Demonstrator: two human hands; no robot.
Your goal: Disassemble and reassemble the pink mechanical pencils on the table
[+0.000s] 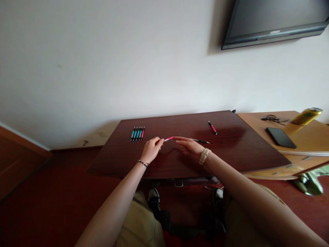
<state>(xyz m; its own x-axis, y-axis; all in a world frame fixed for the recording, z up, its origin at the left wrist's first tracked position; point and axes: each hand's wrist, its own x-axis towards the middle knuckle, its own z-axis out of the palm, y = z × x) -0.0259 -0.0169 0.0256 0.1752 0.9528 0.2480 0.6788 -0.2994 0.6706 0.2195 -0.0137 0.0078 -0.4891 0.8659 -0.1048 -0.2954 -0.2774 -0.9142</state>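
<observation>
While left hand [152, 148] pinches pen [169, 139], right hand [191, 146] loosely extended.

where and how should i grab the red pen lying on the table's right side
Probably pinch the red pen at mid-barrel, coming from straight above and closing across its long sides: it is slim, lies flat and slantwise, and sits apart from the black-and-silver pen.
</observation>
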